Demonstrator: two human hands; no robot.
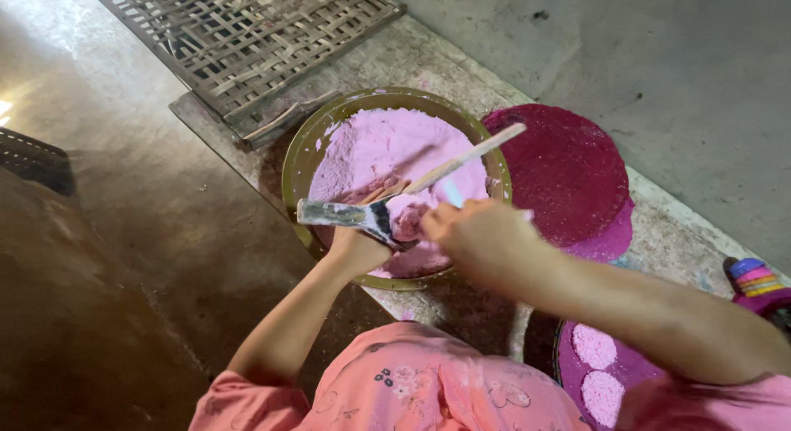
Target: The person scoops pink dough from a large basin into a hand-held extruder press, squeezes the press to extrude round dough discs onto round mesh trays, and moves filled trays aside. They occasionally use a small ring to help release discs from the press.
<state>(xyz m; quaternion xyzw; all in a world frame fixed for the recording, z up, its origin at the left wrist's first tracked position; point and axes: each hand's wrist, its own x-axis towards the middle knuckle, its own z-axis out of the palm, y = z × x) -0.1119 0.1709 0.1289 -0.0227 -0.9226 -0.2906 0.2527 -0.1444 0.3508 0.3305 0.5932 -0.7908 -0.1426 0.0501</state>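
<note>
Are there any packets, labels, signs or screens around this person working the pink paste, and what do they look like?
None in view: no package, label, sign or screen.
What shows instead:
Round olive bowl of pink paste, centre.
Dark red flat disc, right of the bowl.
Woven bamboo mat, top left.
Left hand holds a flat blade; right hand is beside it.

The bowl (293, 163) looks like dull olive metal and holds a soft, matt pink paste (387, 147). A flat wooden stick (465, 158) rests across it, beside a rough, matt magenta disc (568, 171). The woven tray (247, 35) is dry split bamboo on a coarse, stained concrete slab (676, 233).
</note>
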